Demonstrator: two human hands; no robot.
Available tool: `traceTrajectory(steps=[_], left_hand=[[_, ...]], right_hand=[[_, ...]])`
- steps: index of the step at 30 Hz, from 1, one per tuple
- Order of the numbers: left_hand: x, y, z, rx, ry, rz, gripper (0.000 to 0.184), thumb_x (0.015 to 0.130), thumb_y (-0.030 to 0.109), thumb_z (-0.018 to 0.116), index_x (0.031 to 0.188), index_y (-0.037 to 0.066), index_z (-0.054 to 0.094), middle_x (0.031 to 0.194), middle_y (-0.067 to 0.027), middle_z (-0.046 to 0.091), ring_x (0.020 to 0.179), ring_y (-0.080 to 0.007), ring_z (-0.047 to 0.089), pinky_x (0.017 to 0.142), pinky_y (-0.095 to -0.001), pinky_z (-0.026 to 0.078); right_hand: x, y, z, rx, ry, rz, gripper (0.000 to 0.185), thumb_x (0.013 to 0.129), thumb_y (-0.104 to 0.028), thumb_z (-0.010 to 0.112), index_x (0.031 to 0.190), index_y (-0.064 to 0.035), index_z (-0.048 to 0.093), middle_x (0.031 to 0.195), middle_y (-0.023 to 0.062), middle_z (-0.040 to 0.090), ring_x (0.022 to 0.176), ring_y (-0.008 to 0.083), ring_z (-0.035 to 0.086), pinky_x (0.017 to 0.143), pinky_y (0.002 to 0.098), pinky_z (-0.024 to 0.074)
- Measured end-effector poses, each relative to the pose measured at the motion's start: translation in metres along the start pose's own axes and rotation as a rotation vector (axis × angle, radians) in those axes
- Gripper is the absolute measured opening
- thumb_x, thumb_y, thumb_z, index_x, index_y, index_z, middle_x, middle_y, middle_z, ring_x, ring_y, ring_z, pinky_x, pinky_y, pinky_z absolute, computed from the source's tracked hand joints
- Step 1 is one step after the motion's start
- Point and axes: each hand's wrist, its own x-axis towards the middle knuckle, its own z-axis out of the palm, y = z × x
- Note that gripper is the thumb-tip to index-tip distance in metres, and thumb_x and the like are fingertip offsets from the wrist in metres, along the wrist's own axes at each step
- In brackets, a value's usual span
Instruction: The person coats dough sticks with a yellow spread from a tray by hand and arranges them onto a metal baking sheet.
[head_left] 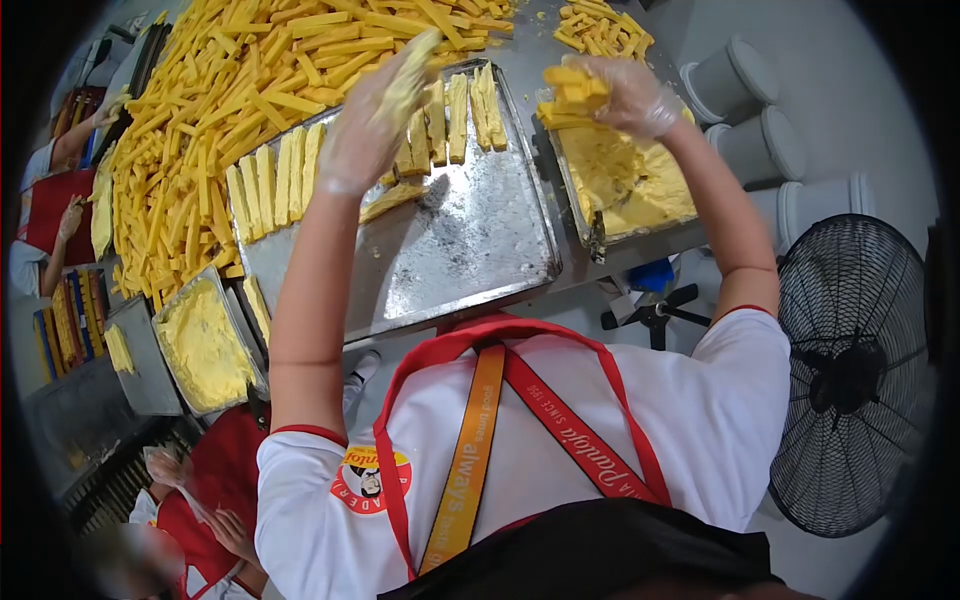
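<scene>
Black cloth (600, 560) is seen nearest. By the curled right hand (635, 95), sticks (578, 92) are gripped over the cream pan's (573, 195) far edge, perhaps so drips are caught. Above the tray (450, 255), the left hand (375, 125) is extended; any hold cannot be told.

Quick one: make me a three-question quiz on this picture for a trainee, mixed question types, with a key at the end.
1. Which hand, left or right, holds the bunch of orange-yellow rectangular sticks?
2. True or false: the round black wire-cage fan is on the person's right.
3. What lies side by side along the far part of the shallow rectangular grey metal tray?

Key:
1. The right hand, in a clear plastic glove.
2. True.
3. Pale yellow, cream-coated sticks.
</scene>
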Motion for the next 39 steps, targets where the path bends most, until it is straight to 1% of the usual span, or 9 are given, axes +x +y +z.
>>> traceTrajectory(steps=[1,7,10,17,20,26,30,35,39], left_hand=[[-0.015,-0.005,-0.007,0.043,0.060,0.002,0.065,0.090,0.054,0.052,0.132,0.005,0.049,0.109,-0.0104,0.065,0.086,-0.0200,0.065,0.075,-0.0303,0.052],[-0.129,0.001,-0.046,0.018,0.388,-0.282,0.044,0.096,0.038,0.050,0.117,0.001,0.060,0.091,-0.0076,0.067,0.069,-0.0076,0.058,0.059,-0.0210,0.045],[-0.184,-0.025,-0.071,0.028,0.577,-0.501,0.039,0.097,0.035,0.050,0.102,-0.001,0.064,0.083,-0.0063,0.066,0.066,-0.0092,0.057,0.058,-0.0225,0.044],[-0.211,-0.051,-0.067,0.031,0.678,-0.413,0.032,0.098,0.023,0.049,0.085,-0.002,0.064,0.069,-0.0048,0.062,0.060,-0.0106,0.054,0.059,-0.0246,0.044],[-0.205,-0.037,-0.062,0.016,0.679,-0.503,0.028,0.098,0.020,0.051,0.085,-0.001,0.064,0.070,-0.0046,0.063,0.062,-0.0115,0.057,0.059,-0.0260,0.046],[-0.217,-0.060,-0.059,0.144,0.679,-0.469,0.017,0.090,0.012,0.058,0.084,-0.003,0.063,0.069,-0.0111,0.063,0.062,-0.0173,0.058,0.059,-0.0306,0.046],[-0.214,-0.048,-0.058,0.252,0.675,-0.477,0.012,0.088,0.011,0.060,0.086,0.000,0.064,0.072,-0.0137,0.063,0.064,-0.0235,0.060,0.060,-0.0339,0.046],[-0.217,-0.057,-0.058,0.545,0.666,-0.334,0.013,0.081,0.009,0.065,0.093,0.004,0.065,0.080,-0.0175,0.063,0.073,-0.0353,0.060,0.064,-0.0413,0.048],[-0.215,-0.057,-0.056,0.540,0.716,-0.308,0.013,0.078,0.010,0.068,0.089,0.005,0.064,0.080,-0.0169,0.062,0.072,-0.0352,0.060,0.064,-0.0415,0.048]], right_hand=[[-0.006,0.002,0.013,-0.005,0.057,-0.060,0.069,0.079,-0.037,0.072,0.138,-0.0174,0.041,0.104,0.0140,0.065,0.093,0.0301,0.062,0.086,0.0393,0.0515],[-0.004,-0.008,0.024,0.136,-0.181,0.103,0.091,0.066,-0.038,0.080,0.142,-0.0193,0.034,0.137,0.0167,0.047,0.126,0.0342,0.044,0.107,0.0428,0.0353],[-0.006,-0.023,0.015,0.182,-0.233,0.092,0.092,0.066,-0.036,0.080,0.142,-0.0147,0.033,0.142,0.0167,0.040,0.129,0.0351,0.040,0.110,0.0421,0.0321],[-0.013,-0.035,0.027,0.154,-0.234,-0.020,0.105,0.059,-0.037,0.084,0.143,-0.0056,0.029,0.145,0.0188,0.034,0.134,0.0357,0.033,0.113,0.0402,0.0269],[0.008,-0.057,-0.021,-0.058,-0.487,-0.009,0.107,0.057,-0.036,0.086,0.142,-0.0060,0.029,0.146,0.0192,0.032,0.135,0.0358,0.031,0.114,0.0389,0.0255],[0.133,-0.085,-0.041,-0.025,-0.347,-0.056,0.077,0.081,-0.055,0.062,0.142,-0.0129,0.039,0.130,0.0177,0.053,0.117,0.0327,0.051,0.104,0.0403,0.0384],[0.253,-0.106,0.031,-0.013,-0.195,0.103,0.057,0.090,-0.045,0.055,0.135,-0.0116,0.046,0.126,0.0157,0.057,0.117,0.0309,0.053,0.101,0.0407,0.0413],[0.334,-0.068,0.145,0.015,-0.116,0.189,0.047,0.087,-0.027,0.059,0.129,-0.0079,0.048,0.125,0.0167,0.056,0.118,0.0324,0.052,0.099,0.0387,0.0424],[0.313,-0.084,0.122,-0.188,-0.093,-0.035,0.051,0.075,-0.018,0.068,0.121,-0.0033,0.053,0.122,0.0188,0.057,0.115,0.0329,0.053,0.098,0.0374,0.0434]])
